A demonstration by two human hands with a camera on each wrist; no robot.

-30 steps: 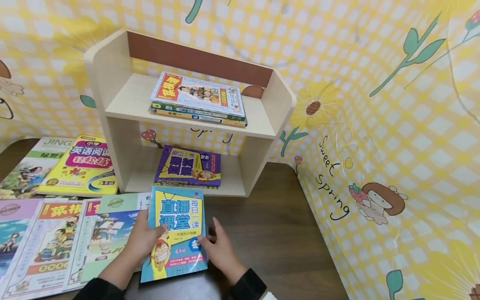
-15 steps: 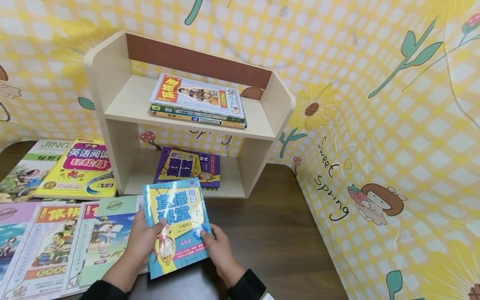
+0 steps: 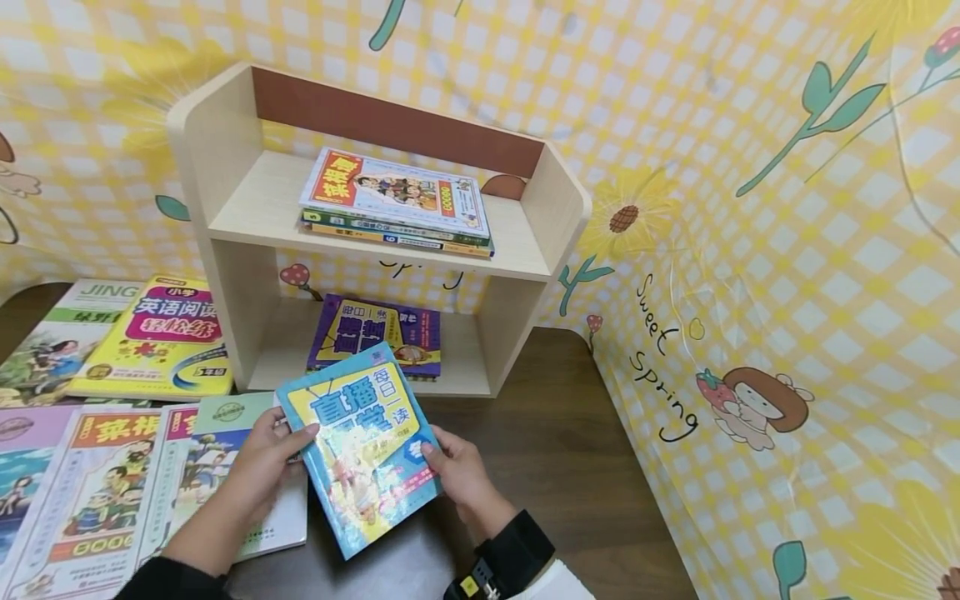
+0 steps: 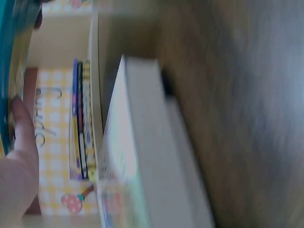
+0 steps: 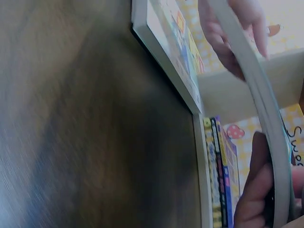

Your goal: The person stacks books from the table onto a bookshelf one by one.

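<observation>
A blue book [image 3: 360, 450] with a yellow panel on its cover is held between both hands, above the table in front of the shelf. My left hand [image 3: 262, 458] pinches its left edge, thumb on the cover. At the right edge my right hand [image 3: 465, 475] grips it, thumb on top; the right wrist view shows curled fingers [image 5: 256, 194] beneath the book. Past its top edge, a purple book [image 3: 416, 333] tops a small stack on the lower shelf board. The book's pages [image 5: 266, 114] are seen edge-on in the right wrist view.
The two-tier wooden shelf [image 3: 517, 333] stands against a yellow checked cloth [image 3: 675, 125]. On its upper board lies a stack of books [image 3: 397, 192]. Several books, among them a yellow book [image 3: 157, 342] and a green-and-white book [image 3: 277, 517], cover the left side of the dark table [image 3: 585, 500].
The blue book has turned anticlockwise and tilted, its top leaning left. Both hands have moved with it, and the right hand has closed its hold on the right edge.
</observation>
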